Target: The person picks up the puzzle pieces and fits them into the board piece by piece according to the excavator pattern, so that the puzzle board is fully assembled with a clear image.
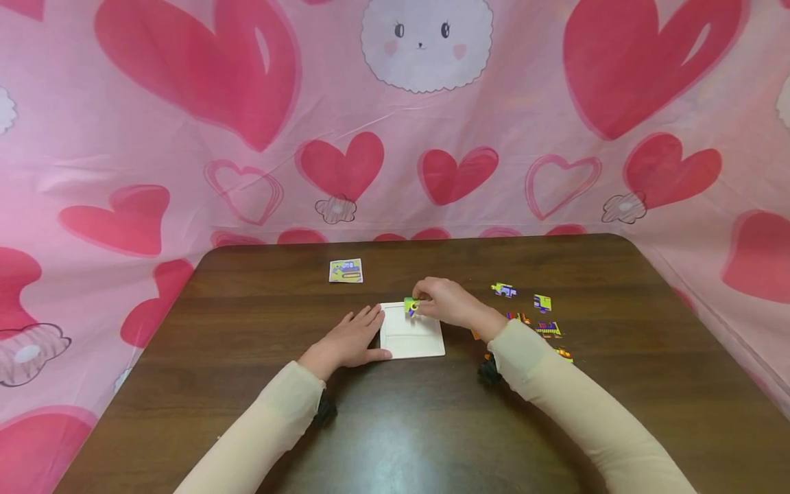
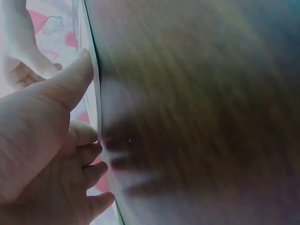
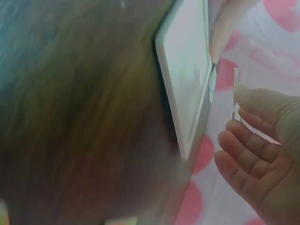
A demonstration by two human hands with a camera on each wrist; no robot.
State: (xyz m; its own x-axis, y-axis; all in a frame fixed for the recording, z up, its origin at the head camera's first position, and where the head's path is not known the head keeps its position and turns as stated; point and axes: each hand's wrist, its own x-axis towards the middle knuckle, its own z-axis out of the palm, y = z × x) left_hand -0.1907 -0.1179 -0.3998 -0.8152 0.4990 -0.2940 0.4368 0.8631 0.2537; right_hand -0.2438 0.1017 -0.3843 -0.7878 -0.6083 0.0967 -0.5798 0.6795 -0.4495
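Note:
A white square tray (image 1: 412, 346) lies flat on the brown table. The left hand (image 1: 350, 341) rests at its left side, fingers straight, the thumb on the lower left edge; in the left wrist view that hand (image 2: 56, 126) touches the tray's rim. Over the tray's upper part, the right hand (image 1: 449, 302) pinches a green and yellow puzzle piece (image 1: 410, 306). The right wrist view has the piece (image 3: 236, 84) edge-on between thumb and index finger of the right hand (image 3: 262, 140), apart from the tray (image 3: 185, 70).
Several puzzle pieces lie right of the tray, among them a purple and yellow one (image 1: 505, 290), a green one (image 1: 542, 302) and a striped one (image 1: 548, 328). A small picture card (image 1: 345, 271) lies behind the tray on the left. A pink heart-patterned cloth (image 1: 395, 110) hangs behind the table.

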